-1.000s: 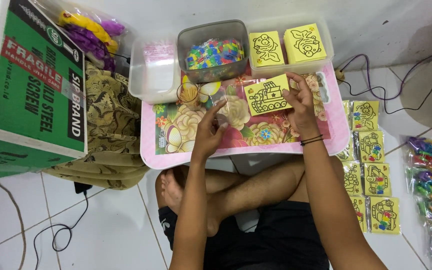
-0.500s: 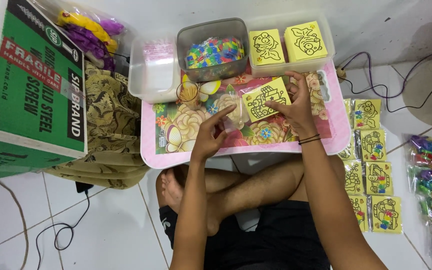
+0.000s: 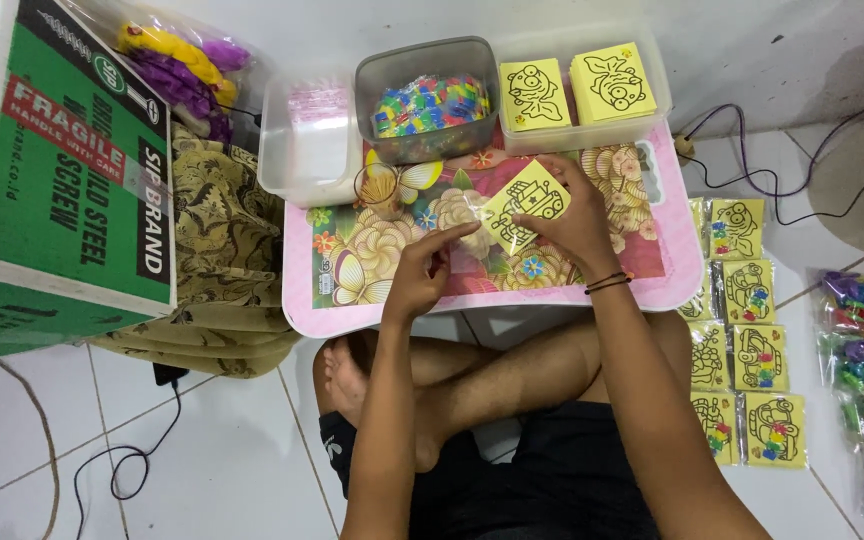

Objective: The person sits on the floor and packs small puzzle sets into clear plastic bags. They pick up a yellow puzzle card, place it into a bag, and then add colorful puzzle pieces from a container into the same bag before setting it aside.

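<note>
**Yellow card going into its clear sleeve**

Over the pink flowered table, the left hand pinches a clear plastic sleeve while the right hand has its fingers closed on a yellow picture card, partly inserted. Finished packets lie on the floor; unpacked cards wait in the far tray.

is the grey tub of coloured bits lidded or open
Open. The grey tub has no lid; its coloured pieces show plainly from above.
</note>
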